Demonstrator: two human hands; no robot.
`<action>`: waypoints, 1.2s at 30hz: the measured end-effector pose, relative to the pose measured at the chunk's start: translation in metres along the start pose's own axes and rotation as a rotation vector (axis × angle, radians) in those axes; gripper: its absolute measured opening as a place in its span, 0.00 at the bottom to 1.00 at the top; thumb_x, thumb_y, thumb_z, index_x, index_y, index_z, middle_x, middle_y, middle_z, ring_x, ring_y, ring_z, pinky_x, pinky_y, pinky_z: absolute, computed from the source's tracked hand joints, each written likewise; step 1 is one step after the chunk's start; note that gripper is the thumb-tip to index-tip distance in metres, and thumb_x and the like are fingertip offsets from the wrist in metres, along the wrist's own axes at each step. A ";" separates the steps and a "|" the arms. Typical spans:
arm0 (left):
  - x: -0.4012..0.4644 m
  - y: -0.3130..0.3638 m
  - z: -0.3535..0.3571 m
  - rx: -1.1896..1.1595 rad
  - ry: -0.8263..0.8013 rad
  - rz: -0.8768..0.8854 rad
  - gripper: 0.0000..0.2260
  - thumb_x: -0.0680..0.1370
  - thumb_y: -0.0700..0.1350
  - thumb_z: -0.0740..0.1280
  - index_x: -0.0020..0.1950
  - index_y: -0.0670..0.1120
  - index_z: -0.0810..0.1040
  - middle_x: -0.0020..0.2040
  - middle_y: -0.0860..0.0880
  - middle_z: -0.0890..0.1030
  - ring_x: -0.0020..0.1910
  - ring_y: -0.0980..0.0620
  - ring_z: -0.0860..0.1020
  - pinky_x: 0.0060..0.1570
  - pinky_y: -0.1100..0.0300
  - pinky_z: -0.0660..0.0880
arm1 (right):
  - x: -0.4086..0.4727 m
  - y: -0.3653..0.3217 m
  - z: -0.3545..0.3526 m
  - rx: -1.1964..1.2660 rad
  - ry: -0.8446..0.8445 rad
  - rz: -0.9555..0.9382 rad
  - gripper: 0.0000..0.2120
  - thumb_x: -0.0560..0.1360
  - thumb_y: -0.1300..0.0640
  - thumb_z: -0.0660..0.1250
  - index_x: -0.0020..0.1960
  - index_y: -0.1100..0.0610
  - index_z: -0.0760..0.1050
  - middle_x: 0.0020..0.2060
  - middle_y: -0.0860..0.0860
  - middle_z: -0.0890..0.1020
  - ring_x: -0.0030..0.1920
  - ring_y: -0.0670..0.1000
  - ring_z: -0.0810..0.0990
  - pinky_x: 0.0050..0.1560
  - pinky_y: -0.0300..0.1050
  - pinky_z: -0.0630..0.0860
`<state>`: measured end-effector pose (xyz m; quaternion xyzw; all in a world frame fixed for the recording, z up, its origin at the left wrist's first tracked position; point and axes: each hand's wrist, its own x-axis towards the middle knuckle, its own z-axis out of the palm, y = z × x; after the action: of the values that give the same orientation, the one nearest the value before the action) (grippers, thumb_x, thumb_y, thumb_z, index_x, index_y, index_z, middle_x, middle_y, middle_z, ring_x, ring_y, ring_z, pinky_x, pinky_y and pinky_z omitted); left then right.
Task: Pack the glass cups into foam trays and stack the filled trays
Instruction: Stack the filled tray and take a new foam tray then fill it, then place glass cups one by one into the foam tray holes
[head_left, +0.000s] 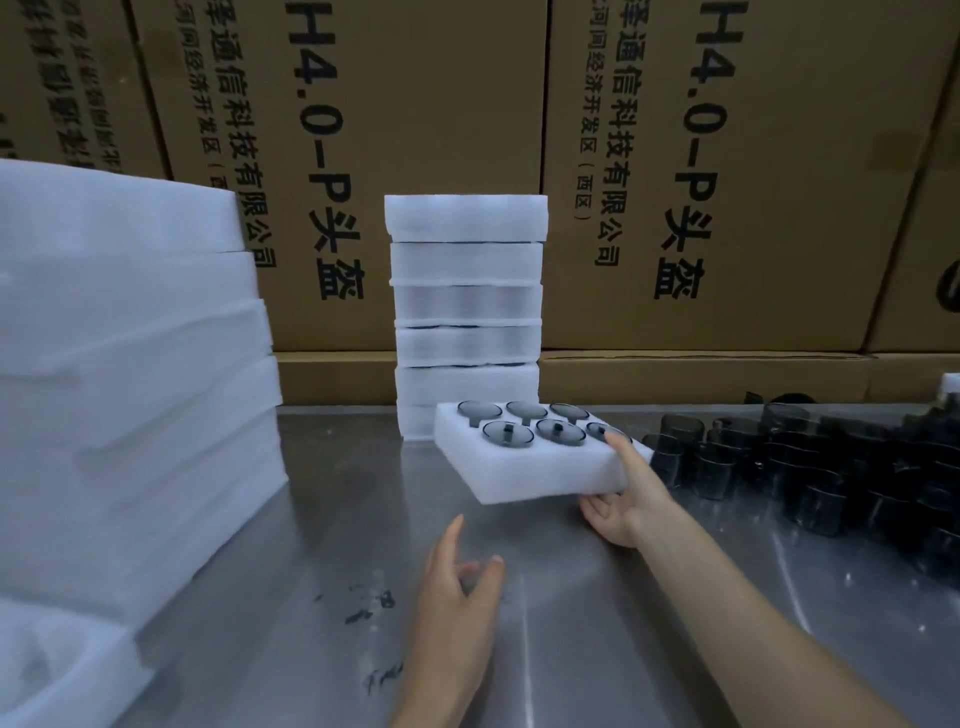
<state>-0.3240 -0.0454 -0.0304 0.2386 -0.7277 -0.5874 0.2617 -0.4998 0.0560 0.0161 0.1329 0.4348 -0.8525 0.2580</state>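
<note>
— Fingers (602, 506) of the right hand (631, 499) tucked under the near right corner of the filled foam tray (524, 467), thumb pressed on top. Holding it tight.

— And the left hand (457, 587)?

— Loose and spread, holding nothing. Hanging over the worktop (322, 519), below and a bit left of the tray. Not touching it.

— Where is the tray now?

— Tipped up off the worktop, just in front of the bottom of the stack of filled trays (467, 317). Long side running left to right. Left end bare, with no hand on it.

— So which hand for that end?

— Left one, most likely. Closest to it. Up and forward to get there.

— What's in the tray?

— Six round holes, two rows of three. One dark glass cup (508, 433) in each. Full up.

— Where next?

— Probably up on top of the stack, well above the tray. A big lift. Safer with two hands, so no cups tip out.

— More trays to fill?

— Tall pile of empty foam trays (130, 389) on the left. Lots of loose glass cups (810, 467) in a heap on the right. Plenty left to pack, by the look of it.
</note>
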 end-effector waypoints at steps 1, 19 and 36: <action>0.000 -0.001 0.000 0.010 -0.003 -0.006 0.24 0.77 0.44 0.67 0.71 0.53 0.66 0.57 0.45 0.78 0.48 0.56 0.76 0.45 0.68 0.66 | 0.004 -0.001 0.002 0.005 0.015 -0.001 0.22 0.70 0.48 0.73 0.57 0.58 0.70 0.45 0.53 0.78 0.49 0.52 0.77 0.51 0.44 0.73; -0.001 -0.005 -0.002 0.124 -0.044 0.008 0.24 0.76 0.47 0.66 0.71 0.56 0.65 0.54 0.51 0.78 0.54 0.57 0.75 0.56 0.60 0.68 | 0.016 -0.038 -0.028 0.158 0.197 -0.170 0.25 0.71 0.51 0.73 0.64 0.56 0.70 0.60 0.53 0.79 0.56 0.52 0.79 0.49 0.46 0.76; 0.002 -0.009 -0.001 0.146 -0.032 0.027 0.23 0.76 0.47 0.67 0.69 0.59 0.66 0.50 0.66 0.73 0.52 0.60 0.76 0.60 0.55 0.70 | 0.031 -0.045 -0.035 0.235 0.266 -0.249 0.30 0.69 0.52 0.74 0.67 0.55 0.68 0.60 0.52 0.78 0.55 0.51 0.80 0.45 0.46 0.76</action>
<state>-0.3241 -0.0489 -0.0385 0.2380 -0.7757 -0.5331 0.2399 -0.5502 0.0964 0.0117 0.2187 0.3758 -0.8975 0.0736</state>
